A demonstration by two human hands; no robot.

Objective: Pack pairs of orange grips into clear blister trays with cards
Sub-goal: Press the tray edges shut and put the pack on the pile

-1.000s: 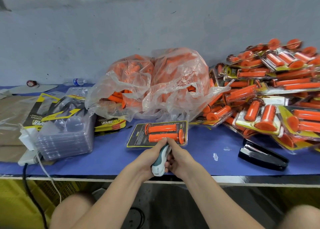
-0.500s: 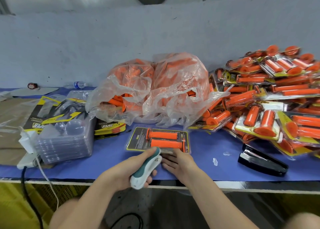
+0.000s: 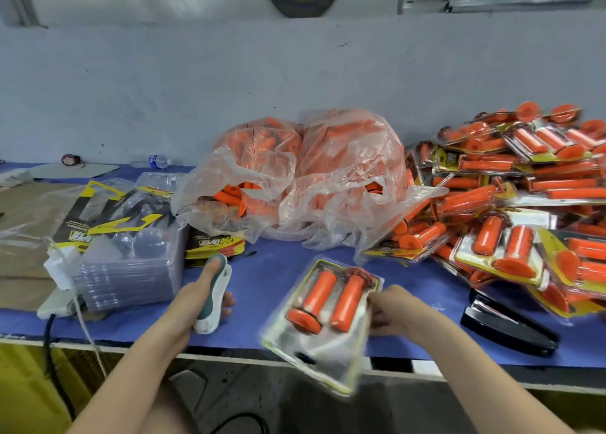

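We see a blue-covered bench (image 3: 272,269) running left to right below a grey wall. On its right side lies a big heap of filled blister packs (image 3: 524,204), and at the far middle stand two clear plastic bags (image 3: 311,177) full of loose orange grips. To the left sits a stack of empty clear blister trays (image 3: 131,269), with yellow and black cards (image 3: 214,245) just beside it, partly under the bags. A black stapler (image 3: 508,325) lies near the bench's front edge on the right. The pack in work (image 3: 324,319), a tray with two orange grips over its card, is tilted and blurred above the near edge at the middle; the right hand (image 3: 393,312) grasps its right edge, fingers pinched on it. The left hand (image 3: 193,302), left of the pack, has its fingers wrapped round a white and teal hand tool (image 3: 214,302), thumb lying along the top.
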